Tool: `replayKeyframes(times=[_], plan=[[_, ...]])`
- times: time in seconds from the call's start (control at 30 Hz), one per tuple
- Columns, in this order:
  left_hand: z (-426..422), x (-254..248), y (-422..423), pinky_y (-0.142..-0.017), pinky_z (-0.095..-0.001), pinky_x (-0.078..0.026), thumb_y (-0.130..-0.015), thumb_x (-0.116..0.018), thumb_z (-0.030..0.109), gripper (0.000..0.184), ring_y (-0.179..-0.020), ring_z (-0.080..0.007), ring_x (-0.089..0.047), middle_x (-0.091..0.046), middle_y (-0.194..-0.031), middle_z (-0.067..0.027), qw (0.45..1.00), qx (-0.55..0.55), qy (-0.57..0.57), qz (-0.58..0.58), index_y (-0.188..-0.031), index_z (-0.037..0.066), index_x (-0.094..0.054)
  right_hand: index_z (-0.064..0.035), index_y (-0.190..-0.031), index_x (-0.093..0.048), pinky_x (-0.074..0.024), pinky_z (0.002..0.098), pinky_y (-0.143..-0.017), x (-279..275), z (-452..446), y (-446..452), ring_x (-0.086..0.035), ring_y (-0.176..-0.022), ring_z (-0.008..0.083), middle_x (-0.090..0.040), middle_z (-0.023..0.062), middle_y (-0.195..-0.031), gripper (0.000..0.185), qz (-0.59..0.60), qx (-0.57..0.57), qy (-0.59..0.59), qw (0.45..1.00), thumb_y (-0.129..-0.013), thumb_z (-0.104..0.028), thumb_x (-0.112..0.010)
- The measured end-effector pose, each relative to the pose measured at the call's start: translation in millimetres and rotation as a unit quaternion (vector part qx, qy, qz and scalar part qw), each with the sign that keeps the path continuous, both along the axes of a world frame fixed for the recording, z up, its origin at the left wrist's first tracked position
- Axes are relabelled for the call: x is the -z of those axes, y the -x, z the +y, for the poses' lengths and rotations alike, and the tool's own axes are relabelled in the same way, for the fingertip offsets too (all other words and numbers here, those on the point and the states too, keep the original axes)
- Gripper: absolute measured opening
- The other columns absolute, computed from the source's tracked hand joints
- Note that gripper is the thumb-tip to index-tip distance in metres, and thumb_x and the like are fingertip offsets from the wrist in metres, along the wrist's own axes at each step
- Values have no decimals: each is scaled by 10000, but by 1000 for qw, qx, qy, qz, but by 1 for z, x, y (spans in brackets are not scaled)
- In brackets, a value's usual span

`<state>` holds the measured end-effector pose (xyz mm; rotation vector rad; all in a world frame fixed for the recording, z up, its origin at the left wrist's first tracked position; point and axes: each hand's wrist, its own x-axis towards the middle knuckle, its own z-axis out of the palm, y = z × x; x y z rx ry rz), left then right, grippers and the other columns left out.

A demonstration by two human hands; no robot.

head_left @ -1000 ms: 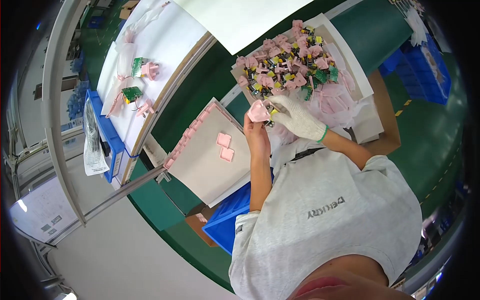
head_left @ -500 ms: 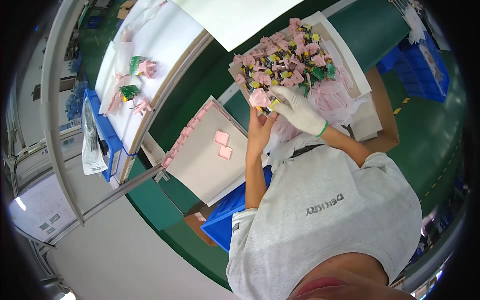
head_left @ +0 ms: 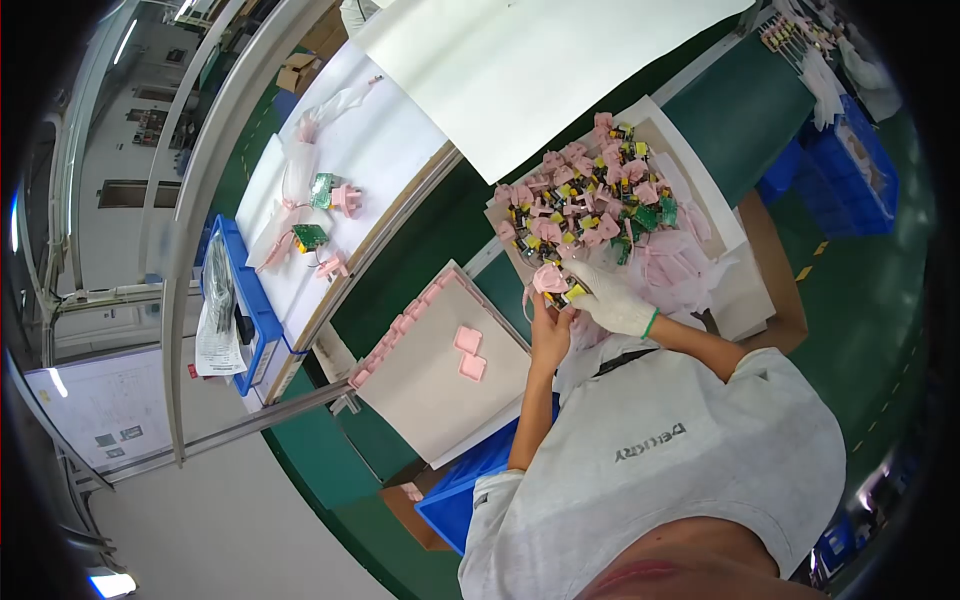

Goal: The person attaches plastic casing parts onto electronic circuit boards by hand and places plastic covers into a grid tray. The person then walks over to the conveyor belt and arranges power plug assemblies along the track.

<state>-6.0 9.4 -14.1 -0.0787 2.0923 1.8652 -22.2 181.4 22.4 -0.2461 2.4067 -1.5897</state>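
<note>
A pink plug housing (head_left: 548, 279) with a yellow component and dark parts at its lower right is between my two hands. My bare left hand (head_left: 550, 335) grips it from below. My right hand (head_left: 615, 303), in a white glove with a green cuff, closes its fingers at the yellow component; its fingertips are partly hidden. Just beyond both hands lies a heap of similar pink plug parts (head_left: 575, 195) with yellow transformers and small green circuit boards (head_left: 648, 215).
Two pink square covers (head_left: 467, 340) lie on a beige board (head_left: 430, 390), with a row of pink pieces (head_left: 405, 320) along its edge. A blue bin (head_left: 470, 490) stands below. At left, a white bench (head_left: 370, 130) carries two wired circuit boards (head_left: 310, 236). A large white sheet (head_left: 520, 80) hangs over the top.
The camera view has shifted, so the whole scene sits lower and further right. Both hands keep their grip on the pink plug housing, with little change in their pose.
</note>
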Motion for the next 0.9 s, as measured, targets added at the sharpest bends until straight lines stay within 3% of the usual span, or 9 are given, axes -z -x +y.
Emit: replayKeyframes(times=[0.13, 0.23, 0.33, 0.4, 0.53, 0.8, 0.9], plan=[[-3, -9, 5, -672, -258, -466, -892, -572, 21, 614, -800, -115, -590, -616, -966, -84, 999, 16, 8, -31, -1416, 64, -254, -32, -1389, -361, -413, 393, -973, -4, 1, 8, -510, -1172, 349, -503, 211, -1291, 615, -17, -1, 20, 1000, -831, -166, -583], [-10, -22, 6, -738, -256, -454, -935, -562, 81, 497, -909, -113, -549, -592, -1069, -19, 998, 43, -54, 12, -1374, 68, -330, -28, -1384, -369, -419, 383, -966, -11, 4, 4, -527, -1150, 330, -516, 204, -1272, 610, -58, -20, 49, 997, -828, -144, -590], [-11, -9, 14, -745, -238, -441, -944, -563, 123, 433, -899, -98, -542, -590, -1075, 5, 997, -8, -80, -9, -1345, 78, -406, -30, -1370, -370, -446, 337, -919, 3, 4, 6, -558, -1073, 237, -542, 143, -1206, 575, -36, -33, 132, 990, -838, -67, -586], [-19, -12, 10, -748, -229, -435, -948, -563, 144, 405, -894, -91, -539, -589, -1078, 18, 995, -45, -88, -24, -1330, 83, -443, -31, -1358, -386, -447, 344, -914, -1, -1, 8, -563, -1067, 252, -552, 155, -1190, 563, -22, -47, 132, 990, -838, -80, -596], [-12, -16, 13, -835, -239, -450, -945, -568, 148, 380, -1036, -106, -544, -574, -1160, -5, 989, -49, -119, -75, -1308, 60, -498, -42, -1320, -428, -452, 360, -893, -9, 3, 7, -579, -1040, 281, -577, 168, -1143, 523, -2, -23, 110, 994, -838, -110, -619], [-8, -3, 12, -844, -243, -463, -892, -542, 8, 396, -1011, -114, -579, -610, -1149, -18, 993, -28, -109, -22, -1285, 58, -531, -78, -1205, -491, -462, 368, -811, -4, -2, 2, -592, -936, 272, -597, 122, -1045, 420, 15, -2, 42, 999, -815, -128, -640], [-5, -4, 11, -857, -250, -467, -850, -527, -60, 422, -1015, -123, -590, -621, -1143, -28, 998, -28, -20, 51, -1259, 45, -555, -79, -1157, -505, -462, 364, -784, -6, -3, -3, -588, -906, 263, -595, 115, -1005, 381, 58, 20, 15, 998, -807, -137, -643]])
